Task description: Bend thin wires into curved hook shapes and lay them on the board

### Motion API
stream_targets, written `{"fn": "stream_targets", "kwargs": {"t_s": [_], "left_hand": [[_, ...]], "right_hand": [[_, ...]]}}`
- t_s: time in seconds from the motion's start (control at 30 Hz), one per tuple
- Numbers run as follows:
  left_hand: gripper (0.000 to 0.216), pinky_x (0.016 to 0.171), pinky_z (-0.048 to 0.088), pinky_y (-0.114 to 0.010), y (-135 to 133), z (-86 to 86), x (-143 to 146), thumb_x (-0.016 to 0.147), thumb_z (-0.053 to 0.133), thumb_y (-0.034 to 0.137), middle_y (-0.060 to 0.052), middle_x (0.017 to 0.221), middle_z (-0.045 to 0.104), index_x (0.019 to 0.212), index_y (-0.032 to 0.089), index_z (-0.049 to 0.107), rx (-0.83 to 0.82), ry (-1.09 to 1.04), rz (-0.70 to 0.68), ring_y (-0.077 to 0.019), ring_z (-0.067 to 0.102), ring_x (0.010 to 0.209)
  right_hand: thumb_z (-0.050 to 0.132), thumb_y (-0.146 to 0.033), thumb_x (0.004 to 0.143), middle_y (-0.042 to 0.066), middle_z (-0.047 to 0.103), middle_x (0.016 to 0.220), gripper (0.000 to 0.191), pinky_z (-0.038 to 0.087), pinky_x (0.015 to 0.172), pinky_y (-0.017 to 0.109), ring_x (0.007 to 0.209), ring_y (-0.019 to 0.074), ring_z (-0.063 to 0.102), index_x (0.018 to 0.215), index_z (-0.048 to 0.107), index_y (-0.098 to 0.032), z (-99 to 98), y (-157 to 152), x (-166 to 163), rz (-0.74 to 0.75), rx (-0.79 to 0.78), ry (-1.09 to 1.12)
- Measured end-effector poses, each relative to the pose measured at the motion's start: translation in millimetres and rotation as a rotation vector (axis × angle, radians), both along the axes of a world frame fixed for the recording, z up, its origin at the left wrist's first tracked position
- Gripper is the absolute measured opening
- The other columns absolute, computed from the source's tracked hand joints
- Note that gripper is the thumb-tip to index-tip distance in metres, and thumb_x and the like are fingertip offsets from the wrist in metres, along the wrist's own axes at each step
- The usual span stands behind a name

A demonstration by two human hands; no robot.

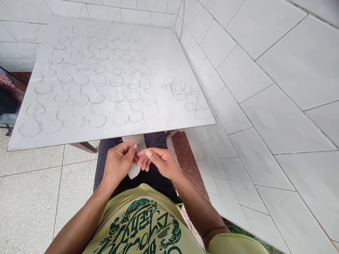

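Observation:
My left hand and my right hand meet over my lap, just below the near edge of a white board. Both pinch with fingertips pressed together; whatever thin thing is between them is too small to make out. Several bent wire hooks lie in rows on the board. A tangled heap of wire hooks sits near the board's right edge, beyond my right hand.
A white tiled wall runs along the right, close to the board. The tiled floor spreads to the left. A dark chair or bag shows at the far left edge. The board's wooden support shows under its near edge.

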State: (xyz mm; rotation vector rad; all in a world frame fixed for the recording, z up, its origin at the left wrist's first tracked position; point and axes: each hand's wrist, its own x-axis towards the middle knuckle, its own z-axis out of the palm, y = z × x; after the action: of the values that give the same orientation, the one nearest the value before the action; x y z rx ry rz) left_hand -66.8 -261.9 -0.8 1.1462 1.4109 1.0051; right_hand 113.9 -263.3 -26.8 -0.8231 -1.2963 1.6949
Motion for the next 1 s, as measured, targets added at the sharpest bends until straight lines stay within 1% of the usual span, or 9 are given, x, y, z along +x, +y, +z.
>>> {"fn": "stream_targets", "kwargs": {"t_s": [0.1,0.17,0.27,0.33,0.4,0.53,0.63,0.8,1.0], "left_hand": [[0.029,0.054,0.056,-0.027,-4.7,7.6,-5.2,0.094,0.071,0.04,-0.004,0.075,0.073,0.105,0.014,0.077,-0.055,-0.152,-0.054,-0.0151,0.065,0.057],[0.029,0.05,0.055,-0.027,-8.3,12.3,-10.0,0.093,0.073,0.039,-0.005,0.075,0.072,0.106,0.014,0.078,-0.104,-0.273,-0.127,-0.0154,0.066,0.057],[0.027,0.044,0.053,-0.025,-12.2,17.5,-16.9,0.091,0.077,0.036,-0.003,0.07,0.069,0.107,0.014,0.079,-0.181,-0.463,-0.223,-0.0148,0.064,0.053],[0.026,0.04,0.05,-0.022,-13.5,19.0,-20.2,0.09,0.078,0.033,-0.002,0.067,0.066,0.108,0.015,0.08,-0.236,-0.572,-0.242,-0.0126,0.061,0.049],[0.025,0.037,0.046,-0.019,-14.3,18.3,-22.1,0.09,0.078,0.031,0.0,0.063,0.064,0.108,0.015,0.081,-0.287,-0.66,-0.256,-0.0101,0.057,0.045],[0.022,0.034,0.04,-0.015,-15.6,12.4,-23.0,0.089,0.079,0.029,0.001,0.058,0.059,0.106,0.015,0.082,-0.331,-0.775,-0.275,-0.0063,0.049,0.041],[0.02,0.033,0.038,-0.013,-16.2,7.1,-23.6,0.088,0.079,0.028,0.002,0.057,0.058,0.103,0.015,0.082,-0.356,-0.808,-0.268,-0.0054,0.046,0.04],[0.018,0.032,0.036,-0.013,-16.9,-0.3,-25.3,0.09,0.077,0.028,0.002,0.057,0.058,0.102,0.016,0.08,-0.39,-0.822,-0.291,-0.006,0.046,0.037],[0.018,0.033,0.037,-0.014,-21.6,-6.2,-21.8,0.093,0.074,0.03,0.001,0.057,0.059,0.102,0.016,0.079,-0.355,-0.861,-0.279,-0.0065,0.048,0.037]], "right_hand": [[0.055,-0.041,0.107,0.009,0.077,0.097,0.033,0.056,0.062,0.028,0.073,0.0145,0.069,0.117,0.074,-0.017,10.2,4.7,5.6,-0.182,0.151,-0.146],[0.059,-0.034,0.105,0.01,0.076,0.11,0.028,0.059,0.074,0.03,0.09,0.0169,0.071,0.124,0.072,-0.019,19.2,11.3,9.2,-0.274,0.333,-0.266],[0.062,-0.029,0.103,0.011,0.071,0.129,0.031,0.057,0.097,0.038,0.117,0.0219,0.067,0.132,0.068,-0.022,29.7,21.8,11.9,-0.176,0.587,-0.399],[0.058,-0.029,0.105,0.01,0.074,0.121,0.027,0.057,0.096,0.038,0.112,0.021,0.069,0.128,0.07,-0.023,31.6,25.9,11.7,-0.092,0.673,-0.442],[0.054,-0.028,0.107,0.008,0.077,0.107,0.024,0.058,0.089,0.034,0.097,0.0184,0.071,0.122,0.072,-0.022,30.0,26.4,10.4,-0.07,0.719,-0.458],[0.05,-0.025,0.109,0.004,0.073,0.088,0.024,0.056,0.078,0.03,0.078,0.0151,0.068,0.118,0.072,-0.02,25.6,20.2,5.5,-0.077,0.768,-0.457],[0.046,-0.027,0.11,0.002,0.067,0.077,0.026,0.054,0.074,0.029,0.07,0.0138,0.064,0.114,0.071,-0.02,25.8,13.1,-1.0,-0.1,0.719,-0.436],[0.046,-0.029,0.11,0.0,0.065,0.074,0.026,0.055,0.073,0.029,0.067,0.0128,0.063,0.109,0.071,-0.021,21.8,3.6,-11.4,-0.194,0.618,-0.394],[0.047,-0.025,0.109,0.0,0.068,0.077,0.024,0.056,0.074,0.028,0.068,0.0126,0.064,0.112,0.071,-0.022,18.4,0.5,-12.9,-0.199,0.633,-0.385]]}}
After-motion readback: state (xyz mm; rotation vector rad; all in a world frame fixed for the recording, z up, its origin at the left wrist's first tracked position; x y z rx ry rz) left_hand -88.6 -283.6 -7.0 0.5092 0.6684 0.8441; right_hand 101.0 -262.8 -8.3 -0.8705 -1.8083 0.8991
